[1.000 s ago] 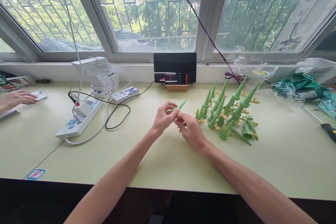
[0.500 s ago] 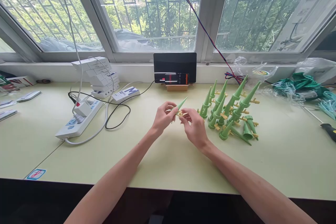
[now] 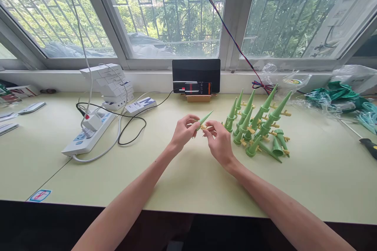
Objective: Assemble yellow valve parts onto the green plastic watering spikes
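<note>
Green spike (image 3: 205,117), left of the spike cluster (image 3: 275,115), sits in the left hand (image 3: 185,130), grip closed, while the right hand (image 3: 219,141) pinches the yellow valve (image 3: 203,127): steady left, gentle right looks best.

Bright daylight from the grey-framed glass windows (image 3: 176,19) beyond its far edge softly lights the smooth pale yellow-green desk (image 3: 188,180), with darkness below the near edge and wide-angle distortion stretching both sides.
</note>
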